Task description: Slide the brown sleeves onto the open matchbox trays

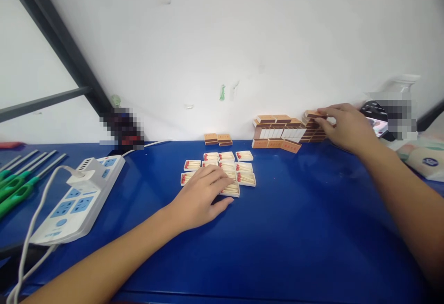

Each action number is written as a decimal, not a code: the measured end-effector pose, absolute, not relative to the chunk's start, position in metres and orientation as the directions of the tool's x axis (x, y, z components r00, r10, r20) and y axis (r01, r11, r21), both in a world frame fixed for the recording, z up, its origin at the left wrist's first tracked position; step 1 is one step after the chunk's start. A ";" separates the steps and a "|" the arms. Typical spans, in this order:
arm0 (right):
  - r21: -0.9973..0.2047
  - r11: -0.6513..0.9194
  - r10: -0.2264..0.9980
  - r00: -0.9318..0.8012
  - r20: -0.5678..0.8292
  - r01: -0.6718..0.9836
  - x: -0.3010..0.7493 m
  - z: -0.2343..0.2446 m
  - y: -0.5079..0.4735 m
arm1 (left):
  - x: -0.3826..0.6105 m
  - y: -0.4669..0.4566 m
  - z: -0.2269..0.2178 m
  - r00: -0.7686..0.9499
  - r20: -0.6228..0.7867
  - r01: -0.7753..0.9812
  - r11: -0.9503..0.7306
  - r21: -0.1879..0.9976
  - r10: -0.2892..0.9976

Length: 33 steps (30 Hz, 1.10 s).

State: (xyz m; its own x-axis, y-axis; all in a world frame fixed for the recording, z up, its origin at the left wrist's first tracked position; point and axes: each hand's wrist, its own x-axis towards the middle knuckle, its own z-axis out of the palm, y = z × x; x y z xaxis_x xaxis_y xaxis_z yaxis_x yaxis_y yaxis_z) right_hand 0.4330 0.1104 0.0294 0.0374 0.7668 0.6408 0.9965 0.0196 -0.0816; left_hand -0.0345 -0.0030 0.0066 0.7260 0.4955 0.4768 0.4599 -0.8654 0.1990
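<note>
My left hand lies over a cluster of white matchbox trays filled with red-tipped matches. Its fingers are stretched out, thumb apart, and they cover part of the trays beneath. At the right, my right hand pinches an orange-and-brown matchbox between thumb and fingers. That box is at the top of a stack of matchboxes against the wall. Directly left of this stack, more matchboxes are piled around a row of white box ends. Two short piles of matchboxes stand farther left.
A white power strip with a plugged-in adapter and cable lies on the blue table at left. Green-handled tools lie beyond it. A tissue pack and a partly blurred dark object are at right. The white wall rises behind.
</note>
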 end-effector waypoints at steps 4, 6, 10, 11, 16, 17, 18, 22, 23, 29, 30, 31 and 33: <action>-0.085 -0.044 0.722 0.090 0.686 0.995 0.431 0.026 0.111 | -0.034 -0.003 0.008 0.727 0.473 0.464 -0.864 0.195 0.498; -0.084 -0.046 0.722 0.091 0.685 0.995 0.432 0.024 0.114 | -0.035 -0.003 0.008 0.729 0.469 0.467 -0.863 0.192 0.499; -0.082 -0.021 0.708 0.073 0.702 0.996 0.434 0.018 0.119 | -0.035 -0.003 0.007 0.727 0.463 0.473 -0.858 0.198 0.507; -0.078 -0.017 0.706 0.068 0.705 0.997 0.435 0.016 0.119 | -0.035 -0.003 0.006 0.725 0.464 0.473 -0.858 0.201 0.509; -0.129 -0.027 0.707 0.110 0.699 0.991 0.434 0.018 0.118 | -0.034 -0.002 0.006 0.725 0.469 0.472 -0.860 0.194 0.504; -0.164 -0.031 0.705 0.138 0.696 0.986 0.432 0.019 0.117 | -0.034 -0.002 0.006 0.724 0.468 0.476 -0.858 0.192 0.506; -0.207 -0.037 0.709 0.171 0.684 0.978 0.430 0.020 0.116 | -0.034 -0.001 0.006 0.723 0.468 0.480 -0.856 0.191 0.509; -0.342 -0.086 0.749 0.287 0.597 0.936 0.419 0.025 0.115 | -0.035 -0.001 0.006 0.723 0.465 0.481 -0.855 0.194 0.512; -0.351 -0.090 0.751 0.295 0.590 0.932 0.417 0.025 0.115 | -0.035 -0.001 0.006 0.723 0.465 0.480 -0.856 0.195 0.511; -0.364 -0.095 0.754 0.305 0.581 0.927 0.413 0.028 0.113 | -0.035 -0.001 0.005 0.728 0.466 0.475 -0.860 0.187 0.503; -0.364 -0.101 0.753 0.311 0.580 0.926 0.413 0.028 0.112 | -0.035 -0.001 0.005 0.728 0.467 0.475 -0.860 0.185 0.503; -0.363 -0.108 0.753 0.315 0.578 0.926 0.412 0.028 0.112 | -0.035 -0.001 0.006 0.727 0.468 0.477 -0.860 0.184 0.503; -0.372 -0.116 0.760 0.324 0.564 0.921 0.410 0.029 0.110 | -0.035 -0.001 0.006 0.724 0.470 0.479 -0.859 0.184 0.504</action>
State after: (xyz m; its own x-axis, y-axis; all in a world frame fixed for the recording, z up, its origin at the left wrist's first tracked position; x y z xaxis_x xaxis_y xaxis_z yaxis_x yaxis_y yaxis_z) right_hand 0.4101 0.1105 0.0291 0.3238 0.7597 0.5640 0.9209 -0.1163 -0.3720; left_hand -0.0346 -0.0014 0.0062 0.7244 0.5042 0.4701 0.4786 -0.8586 0.1835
